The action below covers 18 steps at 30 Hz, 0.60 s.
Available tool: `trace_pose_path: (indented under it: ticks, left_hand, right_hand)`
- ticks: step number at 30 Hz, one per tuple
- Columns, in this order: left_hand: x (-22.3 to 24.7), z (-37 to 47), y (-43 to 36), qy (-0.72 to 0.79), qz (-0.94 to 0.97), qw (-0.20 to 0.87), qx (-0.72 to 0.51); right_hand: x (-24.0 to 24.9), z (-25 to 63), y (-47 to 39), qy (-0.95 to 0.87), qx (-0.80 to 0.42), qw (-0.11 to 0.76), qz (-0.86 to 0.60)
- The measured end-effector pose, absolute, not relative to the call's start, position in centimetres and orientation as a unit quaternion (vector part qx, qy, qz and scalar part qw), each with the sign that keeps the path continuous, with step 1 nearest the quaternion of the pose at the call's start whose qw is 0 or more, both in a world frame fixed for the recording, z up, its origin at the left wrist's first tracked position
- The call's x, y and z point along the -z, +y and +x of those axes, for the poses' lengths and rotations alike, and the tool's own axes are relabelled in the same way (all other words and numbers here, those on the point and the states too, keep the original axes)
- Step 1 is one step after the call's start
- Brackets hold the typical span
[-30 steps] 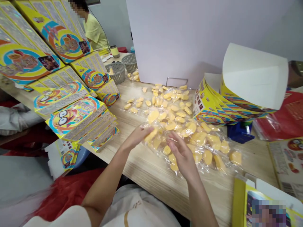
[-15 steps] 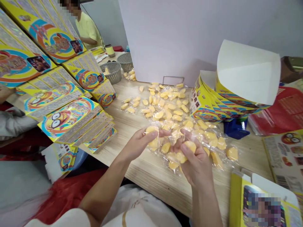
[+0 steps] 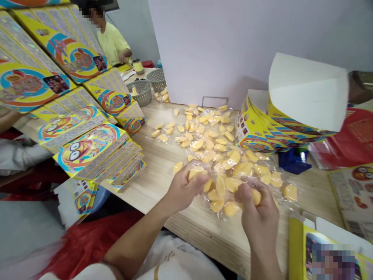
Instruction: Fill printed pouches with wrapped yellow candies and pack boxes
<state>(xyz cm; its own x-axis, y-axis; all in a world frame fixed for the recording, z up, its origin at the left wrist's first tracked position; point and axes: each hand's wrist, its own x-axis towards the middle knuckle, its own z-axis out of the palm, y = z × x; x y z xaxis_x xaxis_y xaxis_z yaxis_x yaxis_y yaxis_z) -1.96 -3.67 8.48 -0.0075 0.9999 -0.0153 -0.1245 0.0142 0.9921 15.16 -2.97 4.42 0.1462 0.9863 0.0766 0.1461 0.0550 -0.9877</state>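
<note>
Many yellow pieces in clear wrappers (image 3: 220, 140) lie in a loose pile on the wooden table (image 3: 186, 221). At the pile's near left edge, my left hand (image 3: 189, 184) is closed on a wrapped yellow piece (image 3: 197, 172), which shows above the thumb. My right hand (image 3: 259, 206) pinches another wrapped yellow piece (image 3: 256, 197) between thumb and fingers at the pile's near right side. Several wrapped pieces lie between the two hands.
Stacked yellow printed boxes (image 3: 90, 147) stand at the left. Nested open cartons (image 3: 305, 101) stand at the right, beside a blue holder (image 3: 294, 160). Grey baskets (image 3: 141, 93) and a person in a yellow shirt (image 3: 113, 42) are at the back left. A box (image 3: 329, 249) lies near right.
My left hand has moved slightly right and down with its piece. The right hand has shifted right and down, and its grip has changed. The distant person's arm has risen.
</note>
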Motion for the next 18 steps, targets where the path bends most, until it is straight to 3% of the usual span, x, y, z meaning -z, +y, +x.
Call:
trace_pose_path:
  ticks: [2, 4, 6, 11, 18]
  left_hand:
    - [-5.3, -1.9, -3.2, 0.605, 0.547, 0.369, -0.446]
    - [-1.4, -1.4, -3.4, 0.645, 0.641, 0.227, -0.349]
    - [2.6, -0.9, -4.2, 0.636, 0.713, 0.137, -0.261]
    - [8.1, -1.5, -4.7, 0.654, 0.74, 0.021, -0.155]
    - [7.5, -5.2, 1.4, 0.691, 0.709, -0.04, -0.133]
  right_hand:
    - [-1.0, 16.6, -2.2, -0.565, -0.258, 0.462, -0.633]
    - [2.5, 17.5, -1.8, -0.605, -0.132, 0.376, -0.69]
    - [5.4, 17.4, -1.8, -0.609, -0.095, 0.313, -0.723]
    - [7.8, 13.9, -0.2, -0.608, -0.176, 0.272, -0.725]
    - [4.3, 12.6, 4.5, -0.679, -0.239, 0.297, -0.627]
